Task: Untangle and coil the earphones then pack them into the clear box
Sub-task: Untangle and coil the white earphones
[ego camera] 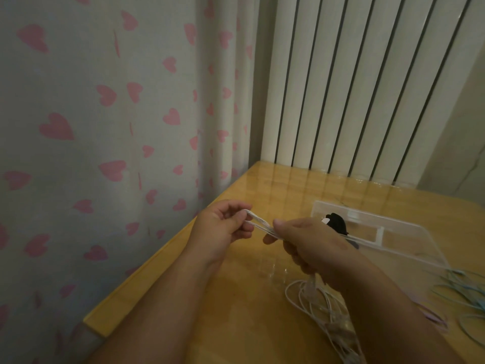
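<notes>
White earphone cable (258, 224) is stretched in a folded loop between both hands above the table. My left hand (223, 227) pinches the loop's far end with curled fingers. My right hand (307, 243) grips the strands, and the rest of the white cable (315, 303) hangs from it and lies loose on the table. The clear box (388, 235) sits open just behind my right hand, with a black item (338, 223) inside it, partly hidden by my hand.
A tangle of light blue cable (464, 292) lies at the right edge of the wooden table (236, 298). The table's left edge meets a heart-patterned curtain (105, 127). A white ribbed radiator (354, 88) stands behind the table.
</notes>
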`<act>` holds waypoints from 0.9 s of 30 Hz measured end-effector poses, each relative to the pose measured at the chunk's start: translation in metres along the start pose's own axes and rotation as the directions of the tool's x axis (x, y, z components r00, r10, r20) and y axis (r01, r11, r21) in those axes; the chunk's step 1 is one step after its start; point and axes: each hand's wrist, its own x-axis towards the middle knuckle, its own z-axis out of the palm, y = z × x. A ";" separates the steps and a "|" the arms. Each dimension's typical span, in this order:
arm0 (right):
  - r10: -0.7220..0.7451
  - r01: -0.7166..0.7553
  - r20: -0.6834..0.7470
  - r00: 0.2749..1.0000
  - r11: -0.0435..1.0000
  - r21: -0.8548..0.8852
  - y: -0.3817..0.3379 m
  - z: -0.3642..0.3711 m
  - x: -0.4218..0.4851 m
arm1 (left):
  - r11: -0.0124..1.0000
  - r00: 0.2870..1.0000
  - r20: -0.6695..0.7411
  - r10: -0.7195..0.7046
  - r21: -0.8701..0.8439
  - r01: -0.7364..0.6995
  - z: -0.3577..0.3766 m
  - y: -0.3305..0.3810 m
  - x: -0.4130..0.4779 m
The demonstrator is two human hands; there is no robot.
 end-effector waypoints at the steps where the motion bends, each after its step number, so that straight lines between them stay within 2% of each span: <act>1: 0.012 -0.011 0.051 0.999 1.000 -0.013 0.000 -0.001 -0.001 | 1.000 1.000 -0.006 0.005 0.011 -0.005 0.000 0.000 0.000; 6: 0.004 -0.021 0.240 0.971 0.997 0.069 -0.004 -0.001 -0.005 | 0.999 0.996 -0.080 0.038 0.013 -0.037 0.000 -0.001 0.002; 9: -0.008 -0.021 0.268 0.963 0.994 0.106 -0.004 0.006 -0.005 | 0.999 0.990 -0.132 0.044 0.020 -0.042 -0.003 -0.002 0.004; 18: 0.019 -0.016 0.046 0.999 0.997 -0.073 -0.005 0.018 0.011 | 0.998 0.962 -0.270 -0.028 -0.070 0.009 -0.007 -0.006 0.011; 21: 0.022 -0.023 -0.016 1.000 0.997 -0.079 -0.013 0.017 0.016 | 0.987 0.971 -0.237 -0.042 -0.163 0.003 -0.008 -0.003 0.010; 23: 0.026 -0.028 -0.075 0.997 0.999 -0.022 -0.019 0.013 0.016 | 0.973 0.978 -0.192 -0.081 -0.226 0.037 -0.009 0.000 0.008; 25: 0.032 -0.027 -0.122 0.992 0.999 0.042 -0.021 0.008 0.013 | 0.986 0.982 -0.161 -0.104 -0.145 0.080 -0.007 0.004 0.005; 27: 0.036 -0.023 -0.154 0.987 0.996 0.084 -0.020 0.006 0.006 | 0.993 0.991 -0.089 -0.103 0.043 0.107 -0.002 0.009 0.000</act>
